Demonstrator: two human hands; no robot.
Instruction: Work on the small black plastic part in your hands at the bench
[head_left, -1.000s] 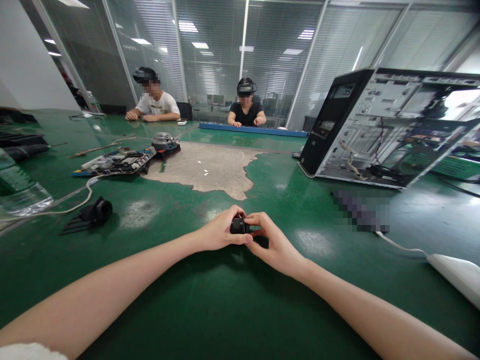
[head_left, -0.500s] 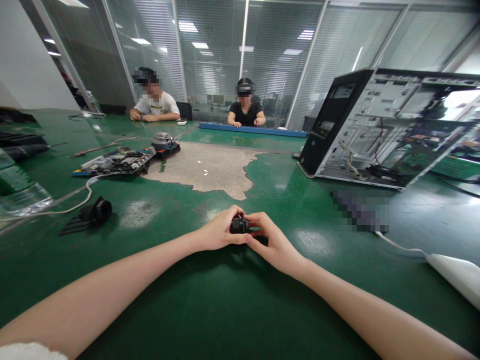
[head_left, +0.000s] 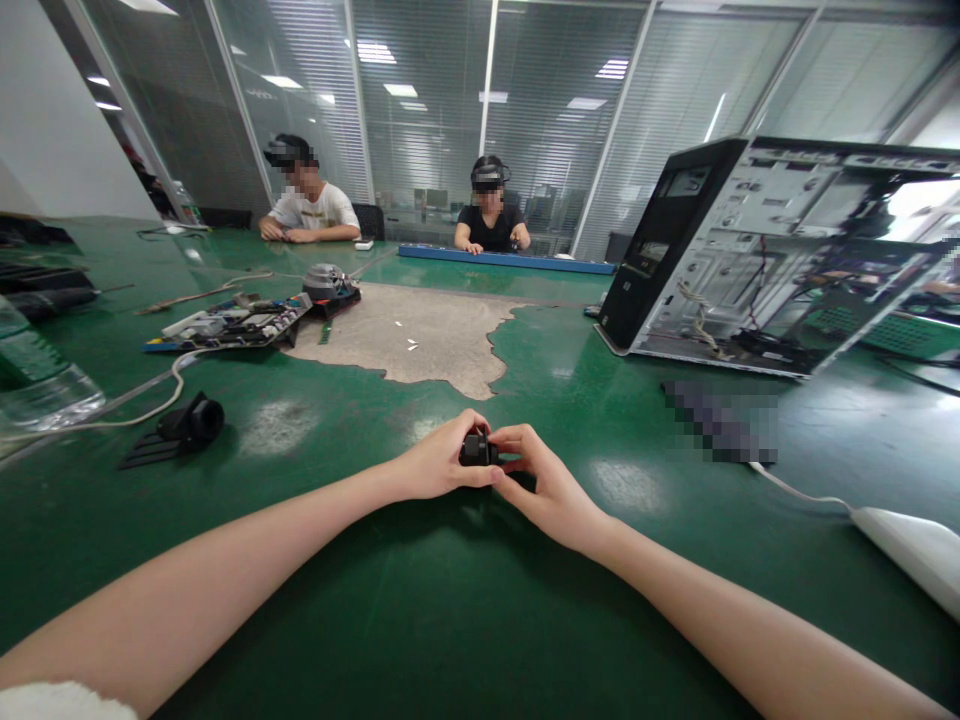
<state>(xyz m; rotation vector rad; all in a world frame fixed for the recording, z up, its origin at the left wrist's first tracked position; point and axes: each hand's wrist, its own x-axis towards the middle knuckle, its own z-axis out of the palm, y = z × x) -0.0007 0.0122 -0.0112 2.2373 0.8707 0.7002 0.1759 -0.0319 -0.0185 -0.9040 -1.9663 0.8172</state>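
Observation:
Both my hands meet over the green table (head_left: 420, 620) a little ahead of me. My left hand (head_left: 439, 462) and my right hand (head_left: 544, 480) pinch a small black part (head_left: 475, 449) between their fingertips, holding it just above the tabletop. The part is mostly covered by my fingers, so its shape is hard to make out. My forearms stretch in from the lower left and lower right.
An open computer case (head_left: 772, 250) stands at the right. A circuit board (head_left: 232, 325) and a round fan unit (head_left: 328, 285) lie at the left, a black part (head_left: 187, 425) and a cable nearer. Two people sit at the far side.

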